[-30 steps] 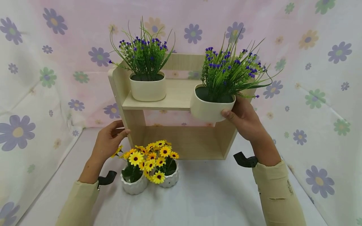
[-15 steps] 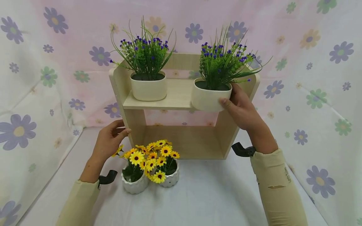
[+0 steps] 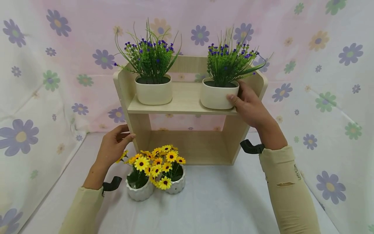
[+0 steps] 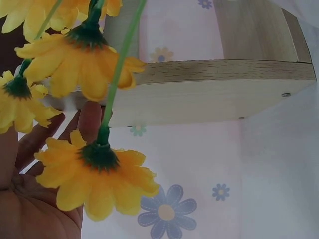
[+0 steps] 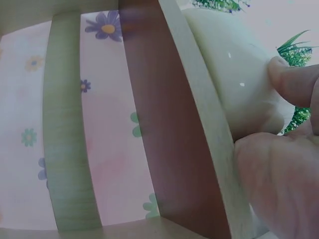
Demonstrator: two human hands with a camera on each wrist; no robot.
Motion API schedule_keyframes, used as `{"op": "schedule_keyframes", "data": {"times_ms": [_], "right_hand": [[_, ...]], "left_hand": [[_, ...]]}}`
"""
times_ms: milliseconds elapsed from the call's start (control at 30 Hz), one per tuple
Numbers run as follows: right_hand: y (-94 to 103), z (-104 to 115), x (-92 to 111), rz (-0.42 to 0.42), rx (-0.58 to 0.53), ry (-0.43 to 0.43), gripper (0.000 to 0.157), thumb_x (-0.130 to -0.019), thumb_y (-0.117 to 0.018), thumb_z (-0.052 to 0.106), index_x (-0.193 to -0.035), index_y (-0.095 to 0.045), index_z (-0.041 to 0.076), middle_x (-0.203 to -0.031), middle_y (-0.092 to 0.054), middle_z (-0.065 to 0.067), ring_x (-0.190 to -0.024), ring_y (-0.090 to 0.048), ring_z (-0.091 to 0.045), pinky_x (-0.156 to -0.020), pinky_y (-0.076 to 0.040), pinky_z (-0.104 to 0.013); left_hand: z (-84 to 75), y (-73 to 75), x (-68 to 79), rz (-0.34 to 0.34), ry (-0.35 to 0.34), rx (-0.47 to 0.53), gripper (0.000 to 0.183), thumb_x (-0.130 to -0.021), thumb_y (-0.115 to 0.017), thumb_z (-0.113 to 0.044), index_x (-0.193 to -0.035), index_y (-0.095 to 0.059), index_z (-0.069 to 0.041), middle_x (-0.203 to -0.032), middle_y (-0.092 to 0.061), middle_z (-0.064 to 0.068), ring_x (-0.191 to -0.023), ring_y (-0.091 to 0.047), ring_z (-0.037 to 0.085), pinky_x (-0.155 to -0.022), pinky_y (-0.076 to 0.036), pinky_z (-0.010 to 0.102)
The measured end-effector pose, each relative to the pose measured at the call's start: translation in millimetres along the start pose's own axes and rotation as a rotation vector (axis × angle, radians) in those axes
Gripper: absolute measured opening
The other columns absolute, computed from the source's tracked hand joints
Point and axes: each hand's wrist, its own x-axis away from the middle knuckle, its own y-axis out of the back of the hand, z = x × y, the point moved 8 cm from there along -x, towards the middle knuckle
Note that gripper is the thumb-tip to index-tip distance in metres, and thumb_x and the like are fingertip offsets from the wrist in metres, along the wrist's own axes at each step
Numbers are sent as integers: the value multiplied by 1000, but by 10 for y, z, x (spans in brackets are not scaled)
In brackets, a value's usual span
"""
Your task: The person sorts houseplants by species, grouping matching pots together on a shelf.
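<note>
My right hand [image 3: 252,105] grips the right side of a cream oval flowerpot [image 3: 217,96] holding purple flowers and grass. This pot sits upright at the right end of the upper board of a wooden shelf [image 3: 185,97]. In the right wrist view, my thumb lies on the wall of the flowerpot [image 5: 249,69], whose base meets the board. My left hand [image 3: 111,146] holds the shelf's left side panel, thumb at its front edge. In the left wrist view, yellow flowers [image 4: 97,181] partly cover that left hand [image 4: 45,204].
A matching cream flowerpot [image 3: 154,93] stands at the upper board's left end. Before the shelf's lower left are two white pots, one left [image 3: 140,193] and one right [image 3: 177,186], with yellow flowers. Flower-patterned cloth [image 3: 306,81] surrounds the white tabletop [image 3: 210,201].
My right hand has moved the cream flowerpot back and upward in view, from in front of the upper board onto it. The left hand stays at the shelf's side.
</note>
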Motion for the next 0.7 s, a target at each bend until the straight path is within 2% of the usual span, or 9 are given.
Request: {"op": "schedule_keyframes", "data": {"times_ms": [100,167,433,700], "right_hand": [[34,-24,-18,-23,-5,-14,58,-114,-47,19,-164,-22,6,-155,-44,-16,-144,-46,-27,-125,-34,-54],[46,-27,-29,-28,-10,-22,58,-114,-47,18,-164,-22,7,-157,-43,-15,-145,-44,-26,-126,-32,-52],[49,-11,-59,-30,-13,-52,65,-113,-48,14,-169,-14,13,-168,-33,-7,-153,-34,-21,-131,-24,-48],[51,-29,-51,-42,-41,-60,66,-114,-46,12,-170,-11,12,-169,-31,-7,-155,-32,-20,-131,-22,-48]], "left_hand": [[-7,-1,1,0,1,-4,49,-107,-67,-32,-149,-59,-7,-142,-65,19,-122,-70,41,-95,-60,44],[-8,0,2,-1,0,-5,50,-107,-66,-32,-149,-59,-7,-142,-65,19,-121,-70,42,-96,-57,52],[-21,5,5,-2,3,0,49,-107,-66,-32,-148,-59,-6,-142,-65,19,-122,-70,42,-96,-57,52],[-26,0,4,-1,8,1,50,-107,-66,-32,-148,-59,-5,-142,-65,20,-123,-69,42,-97,-57,53]]}}
